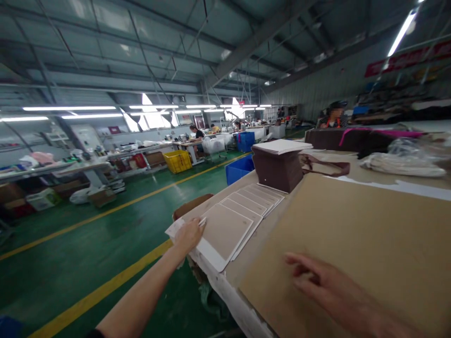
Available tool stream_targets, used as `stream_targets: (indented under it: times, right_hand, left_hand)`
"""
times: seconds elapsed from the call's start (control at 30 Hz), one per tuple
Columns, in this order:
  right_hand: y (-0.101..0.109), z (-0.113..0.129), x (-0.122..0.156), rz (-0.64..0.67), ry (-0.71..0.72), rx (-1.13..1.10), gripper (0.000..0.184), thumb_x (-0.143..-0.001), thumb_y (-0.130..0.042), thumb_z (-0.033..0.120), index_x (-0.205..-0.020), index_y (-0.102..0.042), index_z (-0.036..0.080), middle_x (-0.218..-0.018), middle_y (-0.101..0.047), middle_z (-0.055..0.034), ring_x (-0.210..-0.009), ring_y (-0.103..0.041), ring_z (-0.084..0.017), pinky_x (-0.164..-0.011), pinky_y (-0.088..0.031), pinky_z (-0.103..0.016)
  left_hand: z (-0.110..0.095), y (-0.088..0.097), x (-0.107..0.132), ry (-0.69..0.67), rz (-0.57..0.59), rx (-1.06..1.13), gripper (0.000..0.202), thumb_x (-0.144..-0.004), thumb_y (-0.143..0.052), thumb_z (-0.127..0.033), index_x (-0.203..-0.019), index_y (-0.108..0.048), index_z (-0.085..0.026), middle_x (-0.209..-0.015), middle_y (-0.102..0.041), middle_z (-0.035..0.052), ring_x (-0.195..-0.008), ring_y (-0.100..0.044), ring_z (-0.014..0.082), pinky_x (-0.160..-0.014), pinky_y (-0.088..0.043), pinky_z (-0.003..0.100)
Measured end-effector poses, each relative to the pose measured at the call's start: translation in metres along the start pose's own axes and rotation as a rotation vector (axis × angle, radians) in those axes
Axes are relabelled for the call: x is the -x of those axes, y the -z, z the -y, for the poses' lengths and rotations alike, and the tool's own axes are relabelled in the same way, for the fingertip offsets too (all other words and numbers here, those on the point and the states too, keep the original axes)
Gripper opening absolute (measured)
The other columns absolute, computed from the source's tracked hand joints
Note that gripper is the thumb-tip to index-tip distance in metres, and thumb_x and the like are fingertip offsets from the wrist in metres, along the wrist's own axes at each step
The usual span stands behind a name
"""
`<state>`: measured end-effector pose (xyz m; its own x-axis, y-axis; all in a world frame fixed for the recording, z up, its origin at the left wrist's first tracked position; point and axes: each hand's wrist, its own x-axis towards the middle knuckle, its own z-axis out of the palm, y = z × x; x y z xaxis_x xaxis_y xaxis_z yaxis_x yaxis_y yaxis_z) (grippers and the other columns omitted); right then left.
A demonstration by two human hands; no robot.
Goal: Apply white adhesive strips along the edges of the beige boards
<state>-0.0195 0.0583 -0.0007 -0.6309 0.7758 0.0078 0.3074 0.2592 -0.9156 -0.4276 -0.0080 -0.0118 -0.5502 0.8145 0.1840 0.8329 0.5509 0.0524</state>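
Observation:
My left hand (188, 234) reaches out to the left edge of a row of overlapping flat grey-brown cards (243, 206) with white borders. Its fingers are curled on a thin white object at the edge of the nearest card; I cannot make out what it is. My right hand (317, 281) hovers over a large brown cardboard sheet (352, 234) on the table. It is blurred, fingers stretched out and apart, holding nothing. Behind the cards stands a stack of dark brown pieces (278, 169) topped with white sheets (280, 146).
A dark strap (327, 165), clear plastic bags (401, 164) and dark fabric with pink trim (373, 136) lie further back. A person sits at the far end. Left of the table lie a green floor with yellow lines, blue bins (239, 171), a yellow crate (178, 161) and other workbenches.

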Motion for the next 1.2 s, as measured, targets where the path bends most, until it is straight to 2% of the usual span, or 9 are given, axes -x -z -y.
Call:
stream_targets:
  times: [0.03,0.13,0.27,0.43,0.63,0.8,0.9,1.07,1.2]
  right_hand:
    - [-0.011,0.009,-0.023,0.023,0.038,0.031,0.05,-0.073,-0.061,0.035,-0.121,-0.066,0.022,-0.103,-0.07,-0.0098,-0.091,-0.064,-0.026,-0.084,-0.05,-0.04]
    - [-0.042,0.02,-0.086,0.001,0.077,0.101,0.06,-0.075,-0.055,0.025,-0.134,-0.052,0.012,-0.119,-0.064,-0.0122,-0.102,-0.062,-0.023,-0.091,-0.047,-0.036]
    - [-0.068,0.016,-0.131,-0.03,0.04,0.133,0.06,-0.077,-0.052,0.016,-0.137,-0.046,0.009,-0.127,-0.06,-0.0148,-0.103,-0.062,-0.021,-0.091,-0.045,-0.032]
    - [-0.079,0.022,-0.141,-0.083,-0.004,0.199,0.047,-0.076,-0.056,0.014,-0.123,-0.058,0.017,-0.112,-0.067,-0.0091,-0.095,-0.063,-0.022,-0.088,-0.044,-0.032]
    - [-0.085,0.031,-0.157,-0.141,-0.083,0.166,0.032,-0.078,-0.06,0.012,-0.11,-0.06,0.011,-0.109,-0.065,-0.0131,-0.101,-0.06,-0.025,-0.09,-0.042,-0.035]
    - [-0.085,0.028,-0.164,-0.18,-0.185,0.046,0.014,-0.085,-0.065,0.021,-0.097,-0.061,0.013,-0.096,-0.063,-0.0046,-0.091,-0.06,-0.021,-0.084,-0.048,-0.04]
    - [-0.086,0.024,-0.164,-0.193,-0.225,-0.075,0.018,-0.088,-0.065,0.025,-0.1,-0.06,0.014,-0.097,-0.062,-0.0041,-0.088,-0.061,-0.02,-0.08,-0.05,-0.039]
    - [-0.099,0.021,-0.165,-0.232,-0.224,-0.326,0.026,-0.092,-0.061,0.027,-0.115,-0.057,0.015,-0.114,-0.059,-0.0073,-0.095,-0.061,-0.021,-0.079,-0.054,-0.039]
    - [-0.116,0.035,-0.158,-0.262,-0.228,-0.513,0.023,-0.093,-0.06,0.026,-0.113,-0.057,0.015,-0.104,-0.061,-0.0056,-0.084,-0.062,-0.017,-0.07,-0.055,-0.033]
  left_hand:
    - [-0.001,-0.002,0.001,0.004,-0.008,0.002,0.033,-0.094,-0.051,-0.041,-0.114,-0.059,-0.015,-0.113,-0.062,0.0087,-0.099,-0.062,0.0213,-0.087,-0.051,0.044]
    - [-0.001,-0.006,0.005,0.009,-0.031,0.009,0.036,-0.095,-0.047,-0.042,-0.118,-0.057,-0.016,-0.118,-0.061,0.0097,-0.099,-0.062,0.0211,-0.087,-0.051,0.043]
    - [0.0,-0.009,0.009,-0.001,-0.062,0.013,0.036,-0.097,-0.042,-0.041,-0.121,-0.055,-0.017,-0.124,-0.059,0.0099,-0.099,-0.062,0.0206,-0.087,-0.051,0.042]
    - [0.0,-0.013,0.009,0.011,-0.083,0.003,0.036,-0.098,-0.037,-0.038,-0.124,-0.055,-0.022,-0.128,-0.057,0.0095,-0.098,-0.064,0.0222,-0.082,-0.051,0.038]
    - [0.002,-0.017,0.008,0.024,-0.095,-0.017,0.037,-0.097,-0.035,-0.038,-0.126,-0.055,-0.026,-0.132,-0.056,0.0072,-0.098,-0.065,0.0265,-0.08,-0.052,0.038]
    - [0.002,-0.017,0.007,0.017,-0.085,-0.013,0.037,-0.095,-0.037,-0.032,-0.127,-0.054,-0.026,-0.133,-0.056,0.0077,-0.098,-0.065,0.0259,-0.081,-0.052,0.039]
    - [0.004,-0.018,0.005,0.018,-0.075,-0.001,0.038,-0.093,-0.038,-0.028,-0.127,-0.054,-0.024,-0.133,-0.056,0.0081,-0.096,-0.066,0.0263,-0.081,-0.052,0.04]
    - [0.007,-0.018,0.003,0.023,-0.065,0.017,0.042,-0.091,-0.035,-0.025,-0.129,-0.052,-0.025,-0.138,-0.053,0.0067,-0.1,-0.065,0.0264,-0.088,-0.05,0.04]
    - [0.004,-0.011,0.008,-0.027,-0.058,0.036,0.045,-0.088,-0.032,-0.022,-0.129,-0.052,-0.023,-0.136,-0.056,0.0065,-0.102,-0.065,0.0268,-0.091,-0.049,0.042]
